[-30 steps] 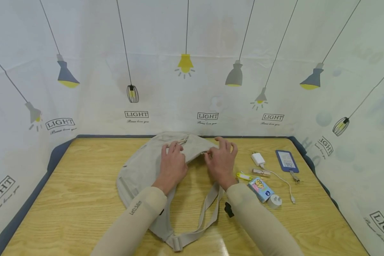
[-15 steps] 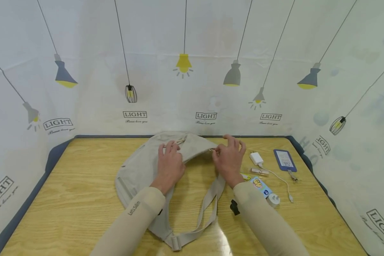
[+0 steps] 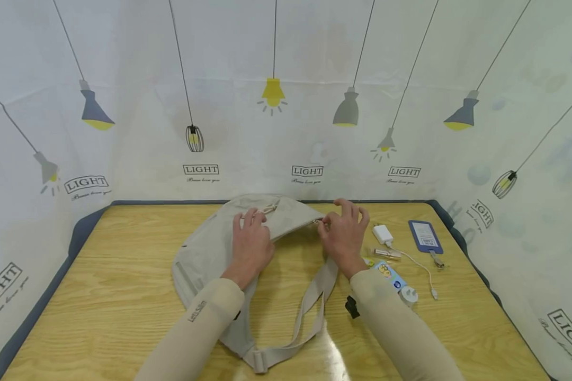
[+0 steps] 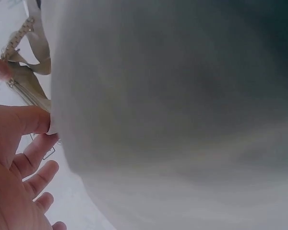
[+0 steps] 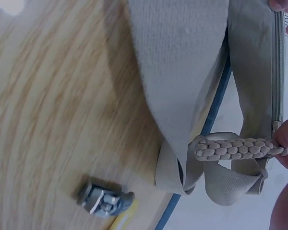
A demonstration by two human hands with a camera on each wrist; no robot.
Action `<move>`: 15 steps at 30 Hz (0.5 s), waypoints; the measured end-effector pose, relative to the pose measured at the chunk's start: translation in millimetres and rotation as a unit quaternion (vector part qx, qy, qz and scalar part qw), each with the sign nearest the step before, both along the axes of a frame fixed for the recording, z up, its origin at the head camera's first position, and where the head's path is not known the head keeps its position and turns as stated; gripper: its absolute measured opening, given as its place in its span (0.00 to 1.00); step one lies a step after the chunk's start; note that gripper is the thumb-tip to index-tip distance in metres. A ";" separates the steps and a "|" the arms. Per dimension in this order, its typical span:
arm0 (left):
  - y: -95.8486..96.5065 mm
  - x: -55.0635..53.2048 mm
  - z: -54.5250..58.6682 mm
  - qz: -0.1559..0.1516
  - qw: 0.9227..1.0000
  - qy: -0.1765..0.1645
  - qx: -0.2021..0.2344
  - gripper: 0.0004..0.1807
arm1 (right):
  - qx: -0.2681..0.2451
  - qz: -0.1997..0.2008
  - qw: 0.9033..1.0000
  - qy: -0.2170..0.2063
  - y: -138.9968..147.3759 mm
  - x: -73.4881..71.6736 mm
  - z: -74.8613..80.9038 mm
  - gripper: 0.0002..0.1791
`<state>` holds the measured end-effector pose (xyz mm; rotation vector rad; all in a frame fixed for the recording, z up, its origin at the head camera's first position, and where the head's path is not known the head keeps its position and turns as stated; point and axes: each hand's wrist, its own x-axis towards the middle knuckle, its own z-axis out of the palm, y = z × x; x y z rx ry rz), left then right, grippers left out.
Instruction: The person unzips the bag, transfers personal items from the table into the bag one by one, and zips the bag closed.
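Observation:
A beige shoulder bag [image 3: 205, 254] lies on the wooden table, its strap [image 3: 319, 291] looped toward the front. My left hand [image 3: 252, 241] pinches the fabric by the bag's top edge, thumb against forefinger in the left wrist view. At the bag's right end, my right hand [image 3: 345, 235] pinches a zipper pull. From that pull hangs a braided cord [image 5: 237, 149], seen in the right wrist view. The zipper [image 5: 279, 72] runs in a closed-looking line between the two hands. A second pull [image 3: 269, 208] lies on the bag's upper face, beyond my left hand.
Right of the bag lie a white charger [image 3: 383, 234] with cable, a lipstick-like tube [image 3: 387, 254], a cartoon-printed packet [image 3: 391, 275], a round white plug [image 3: 409, 296] and a blue card holder [image 3: 426, 236]. A small black object [image 3: 352, 307] sits beside my right sleeve.
My right hand has moved right along the bag's top edge with the zipper pull, mostly in the first half second. My left hand keeps its grip on the fabric.

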<state>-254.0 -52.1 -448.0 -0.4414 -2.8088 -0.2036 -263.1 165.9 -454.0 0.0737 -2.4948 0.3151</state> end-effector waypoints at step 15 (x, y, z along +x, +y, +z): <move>-1.6 7.7 -4.9 -0.044 0.998 0.036 0.001 0.12 | -0.012 0.012 1.000 0.016 7.9 0.1 -9.0 0.10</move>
